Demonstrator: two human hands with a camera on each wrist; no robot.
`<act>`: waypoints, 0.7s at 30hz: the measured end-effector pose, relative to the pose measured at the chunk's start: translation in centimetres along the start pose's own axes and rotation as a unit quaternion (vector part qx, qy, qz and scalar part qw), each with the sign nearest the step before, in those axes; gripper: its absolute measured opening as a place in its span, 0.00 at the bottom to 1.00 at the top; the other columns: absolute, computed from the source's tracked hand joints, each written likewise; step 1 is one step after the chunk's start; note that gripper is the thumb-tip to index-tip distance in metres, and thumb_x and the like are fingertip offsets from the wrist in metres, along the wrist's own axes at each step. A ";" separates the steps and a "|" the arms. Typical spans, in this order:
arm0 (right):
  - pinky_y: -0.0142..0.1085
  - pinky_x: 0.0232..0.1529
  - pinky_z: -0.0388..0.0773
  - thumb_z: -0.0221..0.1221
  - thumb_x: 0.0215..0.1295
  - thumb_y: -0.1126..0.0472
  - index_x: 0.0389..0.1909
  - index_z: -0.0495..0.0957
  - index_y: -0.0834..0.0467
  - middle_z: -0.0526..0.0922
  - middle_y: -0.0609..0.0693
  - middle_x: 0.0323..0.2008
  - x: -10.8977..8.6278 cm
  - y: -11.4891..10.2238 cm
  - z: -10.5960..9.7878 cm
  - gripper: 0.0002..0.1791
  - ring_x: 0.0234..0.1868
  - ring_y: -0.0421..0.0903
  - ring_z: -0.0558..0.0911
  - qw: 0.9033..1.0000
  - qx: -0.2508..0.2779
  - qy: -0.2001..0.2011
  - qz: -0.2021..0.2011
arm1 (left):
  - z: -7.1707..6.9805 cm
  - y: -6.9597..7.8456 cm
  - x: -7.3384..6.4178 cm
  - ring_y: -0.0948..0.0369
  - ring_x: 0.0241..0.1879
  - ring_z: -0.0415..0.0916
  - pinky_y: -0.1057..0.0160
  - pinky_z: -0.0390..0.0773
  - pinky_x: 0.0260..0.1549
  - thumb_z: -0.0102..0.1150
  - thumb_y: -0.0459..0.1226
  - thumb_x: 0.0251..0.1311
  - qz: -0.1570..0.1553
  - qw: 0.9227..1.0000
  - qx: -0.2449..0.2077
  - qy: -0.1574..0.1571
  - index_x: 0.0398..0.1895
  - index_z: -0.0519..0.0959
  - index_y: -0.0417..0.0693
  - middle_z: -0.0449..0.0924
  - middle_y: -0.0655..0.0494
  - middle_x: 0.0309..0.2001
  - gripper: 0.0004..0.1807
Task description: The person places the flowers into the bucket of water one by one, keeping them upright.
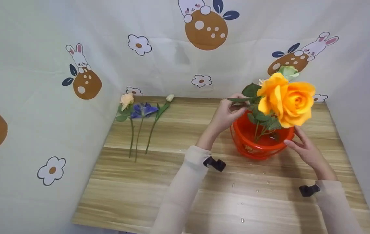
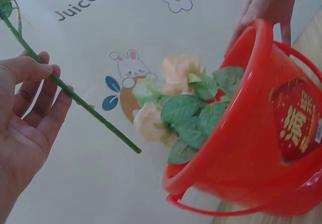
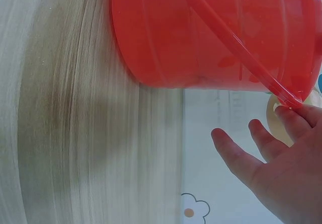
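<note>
A bright orange rose (image 1: 297, 100) hangs over a red plastic bucket (image 1: 253, 149), in front of the flowers in it. My left hand (image 2: 25, 98) pinches its green stem (image 2: 83, 103) between thumb and fingers; the cut end points down, apart from the bucket's rim. The bloom is outside the left wrist view. Inside the bucket stand pale peach roses (image 2: 181, 70) with green leaves (image 2: 188, 110). My right hand (image 1: 307, 149) grips the bucket's right rim, thumb and index finger at the edge by the handle (image 3: 241, 53), other fingers spread.
On the wooden table (image 1: 123, 191), to the left, lie a peach rose (image 1: 127, 100), a blue-purple flower (image 1: 143, 110) and a white tulip (image 1: 170, 97), stems towards me. Water drops (image 1: 242, 220) dot the front of the table. Printed cloth (image 1: 168, 65) hangs along its back and sides.
</note>
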State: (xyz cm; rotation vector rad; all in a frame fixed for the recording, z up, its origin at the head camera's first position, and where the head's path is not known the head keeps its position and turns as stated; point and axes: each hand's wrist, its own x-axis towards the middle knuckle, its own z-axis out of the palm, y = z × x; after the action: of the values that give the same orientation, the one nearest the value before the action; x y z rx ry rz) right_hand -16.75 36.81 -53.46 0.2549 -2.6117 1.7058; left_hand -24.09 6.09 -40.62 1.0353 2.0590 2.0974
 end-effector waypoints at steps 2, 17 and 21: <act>0.14 0.52 0.65 0.55 0.67 0.63 0.74 0.46 0.47 0.52 0.55 0.73 -0.1 0.0 -0.1 0.39 0.70 0.41 0.54 1.000 -0.004 -0.001 0.003 | 0.6 -0.3 0.1 0.51 0.45 0.78 0.66 0.79 0.47 0.52 0.21 0.58 -0.005 1.000 0.002 -0.005 0.41 0.73 0.25 0.75 0.34 0.42 0.08; 0.17 0.51 0.69 0.54 0.66 0.68 0.74 0.45 0.48 0.48 0.55 0.74 0.3 0.3 0.0 0.41 0.69 0.39 0.56 0.999 0.016 -0.012 -0.030 | 4.1 -4.7 -0.2 0.54 0.39 0.80 0.67 0.80 0.41 0.54 0.21 0.58 -0.014 0.999 0.037 -0.027 0.39 0.72 0.32 0.79 0.40 0.37 0.07; 0.16 0.50 0.68 0.55 0.66 0.66 0.74 0.45 0.47 0.50 0.57 0.73 0.1 0.1 0.0 0.41 0.68 0.35 0.57 1.000 0.000 -0.005 -0.019 | 4.9 -7.3 -0.1 0.60 0.38 0.79 0.71 0.79 0.41 0.56 0.22 0.58 -0.042 0.997 0.052 -0.024 0.39 0.73 0.36 0.79 0.44 0.37 0.08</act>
State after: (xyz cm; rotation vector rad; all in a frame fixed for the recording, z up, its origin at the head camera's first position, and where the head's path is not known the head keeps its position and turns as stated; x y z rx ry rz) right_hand -16.92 36.89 -53.56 0.3123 -2.5976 1.6964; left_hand -24.86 11.25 -47.67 0.9826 2.1692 1.9253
